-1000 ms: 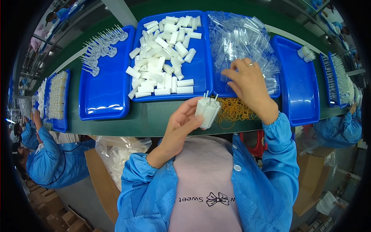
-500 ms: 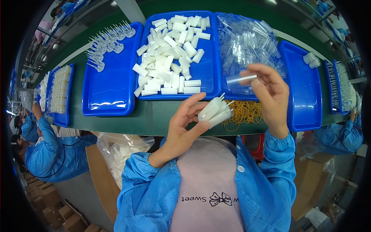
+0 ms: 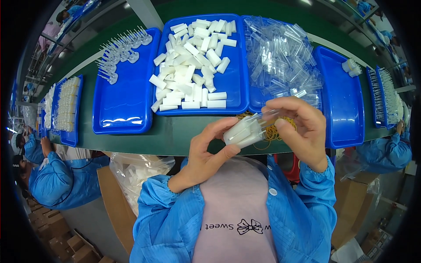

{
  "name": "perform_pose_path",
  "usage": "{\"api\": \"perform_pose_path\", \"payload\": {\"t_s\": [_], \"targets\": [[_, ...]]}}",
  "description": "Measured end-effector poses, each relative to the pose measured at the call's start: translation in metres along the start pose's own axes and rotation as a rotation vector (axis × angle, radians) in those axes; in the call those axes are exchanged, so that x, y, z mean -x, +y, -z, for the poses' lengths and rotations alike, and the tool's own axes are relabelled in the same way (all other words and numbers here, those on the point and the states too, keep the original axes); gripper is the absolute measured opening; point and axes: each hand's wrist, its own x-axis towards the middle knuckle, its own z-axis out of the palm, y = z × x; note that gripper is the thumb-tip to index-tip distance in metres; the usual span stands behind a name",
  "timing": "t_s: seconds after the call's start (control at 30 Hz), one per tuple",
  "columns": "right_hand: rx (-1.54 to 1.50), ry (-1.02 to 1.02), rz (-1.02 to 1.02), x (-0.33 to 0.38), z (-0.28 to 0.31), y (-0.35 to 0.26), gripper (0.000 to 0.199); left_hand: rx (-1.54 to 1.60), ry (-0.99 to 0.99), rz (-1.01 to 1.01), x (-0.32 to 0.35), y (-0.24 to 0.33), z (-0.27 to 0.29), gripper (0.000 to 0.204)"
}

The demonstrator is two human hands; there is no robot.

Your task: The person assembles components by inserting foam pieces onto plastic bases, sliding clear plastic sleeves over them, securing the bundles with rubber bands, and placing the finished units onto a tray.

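My left hand is closed round a bundle of white foam pieces with thin pale stems standing out at their right end. In my right hand a clear plastic tube is pinched between thumb and fingers. The tube's left end meets the stem end of the bundle; whether it is over a stem I cannot tell. Yellow rubber bands lie on the green table just behind and below the tube, partly hidden by my right hand.
Ahead stand blue trays: one with white foam blocks, one heaped with clear tubes. The left tray has clear stemmed pieces along its far side; the right tray holds one small bundle. Co-workers sit at both sides.
My right hand has come down and left with the clear tube, bringing it to the bundle. My left hand still holds the bundle, now turned slightly and a little lower.
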Motion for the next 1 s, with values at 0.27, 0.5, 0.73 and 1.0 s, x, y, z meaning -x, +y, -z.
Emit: {"api": "perform_pose_path", "payload": {"t_s": [0.27,0.5,0.73,1.0], "targets": [[-0.044,0.031,-0.042,0.003,-0.001,0.001,0.029,-0.079,0.014,0.008,0.000,0.002,0.001,0.044],[0.073,0.021,0.070,0.005,-0.001,0.001,0.030,-0.156,0.008,-0.063,-0.002,0.005,0.001,0.043],[0.108,-0.002,0.086,0.006,0.000,0.001,0.032,-0.280,-0.001,-0.169,-0.004,0.009,0.000,0.038],[0.088,-0.012,0.038,0.009,-0.003,-0.001,0.032,-0.235,-0.010,-0.145,0.000,0.006,-0.001,0.037]]}}
